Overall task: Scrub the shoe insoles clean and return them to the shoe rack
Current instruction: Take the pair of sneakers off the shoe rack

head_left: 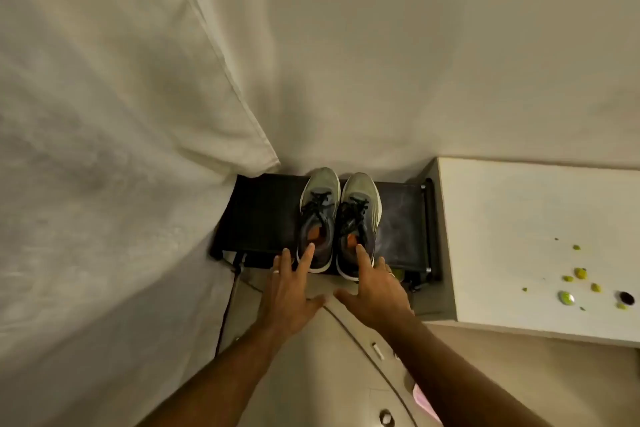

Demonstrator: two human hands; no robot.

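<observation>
I am reaching both spread, empty hands, left hand (291, 291) and right hand (375, 291), toward the shoes (337, 222) sitting at twelve o'clock on the black shoe rack (263, 215). Orange insoles (317, 236) are showing inside; whether they've been scrubbed, I cannot tell.

I have both bare forearms reaching forward from the bottom edge, angling toward each other. My left hand (289, 291) lies palm down with fingers straight and spread, thumb pointing inward, a pale ring on one finger. My right hand (375, 289) mirrors it, palm down, fingers extended, thumb stretched toward the left thumb, the two tips close but apart. A ring shows on a right finger too.
</observation>
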